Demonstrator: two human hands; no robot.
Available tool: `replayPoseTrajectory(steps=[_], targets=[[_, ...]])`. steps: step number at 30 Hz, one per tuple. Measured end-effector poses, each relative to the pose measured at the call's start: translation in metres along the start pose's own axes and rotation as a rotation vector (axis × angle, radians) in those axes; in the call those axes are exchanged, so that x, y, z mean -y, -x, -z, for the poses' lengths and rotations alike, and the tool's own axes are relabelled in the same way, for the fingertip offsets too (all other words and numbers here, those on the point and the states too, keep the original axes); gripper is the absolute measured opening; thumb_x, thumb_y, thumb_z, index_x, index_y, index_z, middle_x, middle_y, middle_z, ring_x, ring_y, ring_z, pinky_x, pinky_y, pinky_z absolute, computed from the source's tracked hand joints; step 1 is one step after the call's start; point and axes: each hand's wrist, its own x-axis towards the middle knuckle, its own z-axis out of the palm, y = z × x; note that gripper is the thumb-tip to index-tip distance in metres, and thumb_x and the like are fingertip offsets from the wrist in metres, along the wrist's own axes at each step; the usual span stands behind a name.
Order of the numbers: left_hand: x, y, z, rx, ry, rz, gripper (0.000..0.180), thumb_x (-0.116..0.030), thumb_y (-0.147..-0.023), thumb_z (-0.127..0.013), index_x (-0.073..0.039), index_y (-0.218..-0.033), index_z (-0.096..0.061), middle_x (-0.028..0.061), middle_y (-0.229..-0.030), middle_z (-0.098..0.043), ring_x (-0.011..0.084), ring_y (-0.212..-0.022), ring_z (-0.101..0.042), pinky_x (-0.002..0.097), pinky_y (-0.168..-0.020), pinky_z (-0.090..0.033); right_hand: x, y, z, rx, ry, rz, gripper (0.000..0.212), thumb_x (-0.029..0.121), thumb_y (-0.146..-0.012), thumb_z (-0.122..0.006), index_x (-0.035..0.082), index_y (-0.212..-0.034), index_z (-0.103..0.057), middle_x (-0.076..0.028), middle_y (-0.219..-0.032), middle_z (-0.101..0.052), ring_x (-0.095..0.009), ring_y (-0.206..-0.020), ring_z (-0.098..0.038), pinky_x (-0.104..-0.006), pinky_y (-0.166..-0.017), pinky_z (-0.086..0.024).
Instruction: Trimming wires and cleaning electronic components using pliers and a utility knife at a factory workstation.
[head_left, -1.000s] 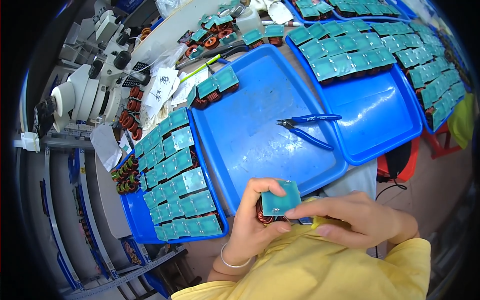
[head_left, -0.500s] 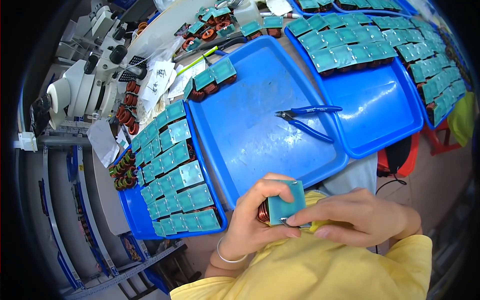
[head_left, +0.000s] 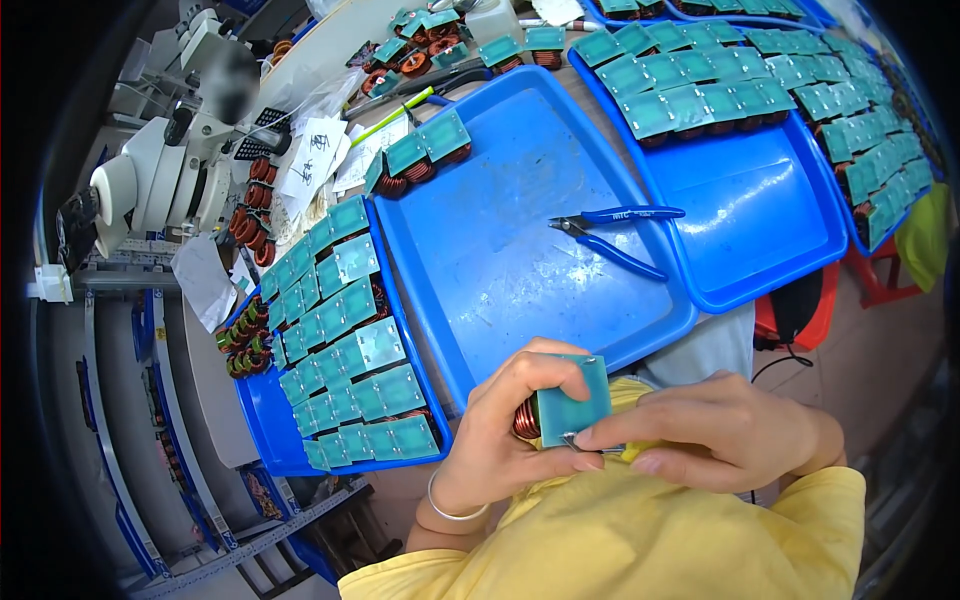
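Close to my body, my left hand (head_left: 510,420) is closed around a copper-wound coil with a green square circuit board (head_left: 575,405) on it. Copper windings (head_left: 526,420) show between my fingers on the board's left side. My right hand (head_left: 710,430) pinches a slim metal tool with a yellow handle (head_left: 632,452); its exact kind is hidden by my fingers. The tool's tip is at the board's lower edge, beside my right index fingertip. Beyond my hands, blue-handled cutting pliers (head_left: 612,235) lie spread on a blue tray (head_left: 480,300).
Trays of board-topped coils stand at the left (head_left: 345,345) and at the far right (head_left: 690,85). Several loose coils (head_left: 415,50) sit at the back. A white microscope (head_left: 150,180), papers (head_left: 318,160) and a row of copper coils (head_left: 250,215) occupy the left side.
My hands keep the same hold on the coil board and the tool. The board has shifted very slightly upward; the rest stays in place.
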Motion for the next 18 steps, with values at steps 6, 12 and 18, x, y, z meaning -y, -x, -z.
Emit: replayPoseTrajectory(steps=[6,12,18], targets=[[0.0004,-0.0009,-0.0005,-0.01,0.007,0.003,0.05,-0.02,-0.06,-0.082,-0.004,-0.097,-0.053,0.0137,-0.1,-0.056,0.0233,-0.09,-0.054,0.0304,-0.077,-0.044,-0.0009,-0.0008,-0.0002,-0.01,0.001,0.013,0.031,0.007,-0.081,-0.059,0.003,-0.112,-0.057,-0.01,-0.098,-0.064,-0.024,-0.071,-0.063,-0.0309,-0.061,-0.052],[-0.0002,-0.0013,0.0008,0.01,0.004,-0.001,0.05,-0.019,-0.06,-0.082,-0.004,-0.098,-0.053,0.013,-0.1,-0.055,0.0218,-0.089,-0.054,0.0296,-0.076,-0.044,-0.0007,-0.0003,0.0001,-0.008,-0.01,0.014,0.031,0.007,-0.082,-0.059,0.002,-0.112,-0.057,-0.01,-0.098,-0.064,-0.024,-0.07,-0.063,-0.0304,-0.061,-0.051],[-0.0023,-0.0024,0.0015,0.018,-0.007,0.0,0.049,-0.017,-0.059,-0.082,-0.004,-0.096,-0.054,0.0124,-0.1,-0.055,0.0217,-0.089,-0.054,0.03,-0.077,-0.043,-0.0003,0.0001,0.0001,-0.005,-0.016,0.01,0.03,0.008,-0.083,-0.058,0.002,-0.112,-0.057,-0.01,-0.097,-0.064,-0.023,-0.069,-0.063,-0.0303,-0.06,-0.051]])
